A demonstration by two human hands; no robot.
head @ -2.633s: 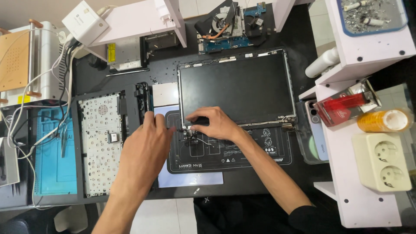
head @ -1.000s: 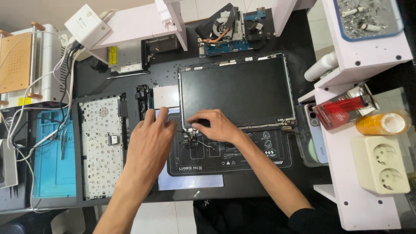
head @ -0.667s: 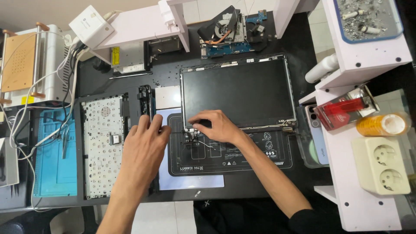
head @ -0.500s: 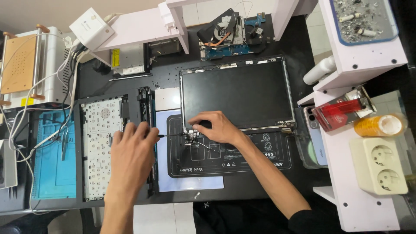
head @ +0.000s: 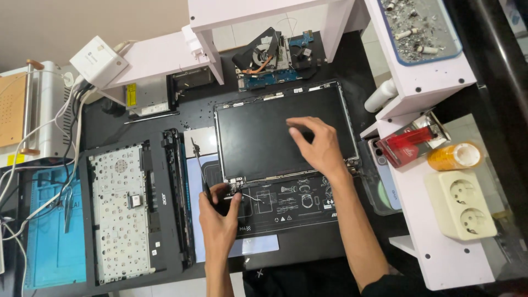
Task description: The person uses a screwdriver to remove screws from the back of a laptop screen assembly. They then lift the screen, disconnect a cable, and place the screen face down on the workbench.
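A bare laptop screen panel (head: 275, 137) lies flat on a black work mat (head: 291, 206) in the middle of the desk. My left hand (head: 220, 217) grips a thin screwdriver (head: 199, 168) at the panel's lower left hinge corner, its shaft pointing up and away. My right hand (head: 316, 146) rests on the right half of the panel with the fingers curled and pressing down, holding nothing that I can see. A thin white cable (head: 258, 198) runs across the mat just below the panel.
A laptop top case with the keyboard underside (head: 124, 212) lies at left, beside a blue mat (head: 47, 231). A motherboard with a fan (head: 272, 58) sits behind the panel. White shelving (head: 440, 181) at right holds a power socket (head: 462, 203), an orange roll and a red lighter.
My left hand left the panel's corner, picked up the screwdriver from the left and came back to the lower left hinge. My right hand slid from that corner up to the panel's right half.
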